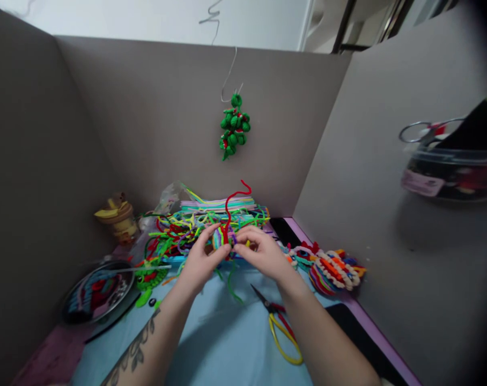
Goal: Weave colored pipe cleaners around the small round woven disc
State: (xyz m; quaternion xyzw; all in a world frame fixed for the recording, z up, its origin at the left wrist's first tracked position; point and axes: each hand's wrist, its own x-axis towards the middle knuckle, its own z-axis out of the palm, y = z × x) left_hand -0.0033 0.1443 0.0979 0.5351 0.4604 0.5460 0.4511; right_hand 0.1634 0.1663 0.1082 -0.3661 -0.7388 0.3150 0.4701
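Between both hands, above the blue table covering, is a small rainbow-striped pipe-cleaner piece (218, 239). A red pipe cleaner (228, 208) rises from it and bends to the right at its tip. My left hand (201, 260) is closed on the piece's left side, thumb in front. My right hand (263, 253) pinches its right edge, where a bit of purple shows; the fingertips partly hide what they grip. Behind the hands lies a tangled heap of coloured pipe cleaners (187, 221). Scissors (271, 307) with yellow and red handles rest below my right hand.
Grey panels stand on three sides. A green pipe-cleaner bunch (235, 127) hangs from a wire. Finished colourful pieces (335, 271) lie right, beside a dark phone-like slab (284, 231). At left are a round tray (101, 292) and a pot (120, 220). A clear holder (448, 174) hangs right.
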